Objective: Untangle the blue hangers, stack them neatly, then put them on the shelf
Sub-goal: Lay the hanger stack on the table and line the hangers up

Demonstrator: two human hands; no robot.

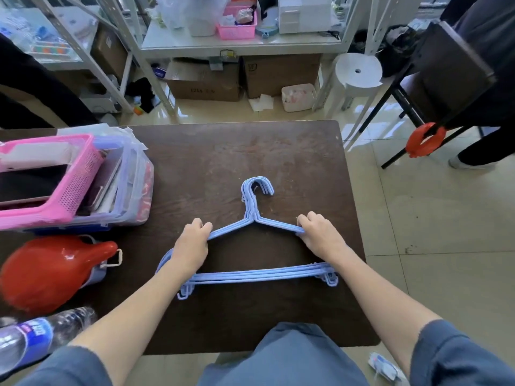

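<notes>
I see both hands, left hand (192, 240) and right hand (320, 232), fingers clenched on the sloping shoulders of the blue hangers (256, 275), apparently squaring the stack on the tabletop (278, 151)

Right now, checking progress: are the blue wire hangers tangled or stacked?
Stacked: blue wire hangers lie aligned on the table, hooks nested.

Bare table (278, 151) beyond hangers (256, 275); pink basket (69, 190) crowding left.
</notes>
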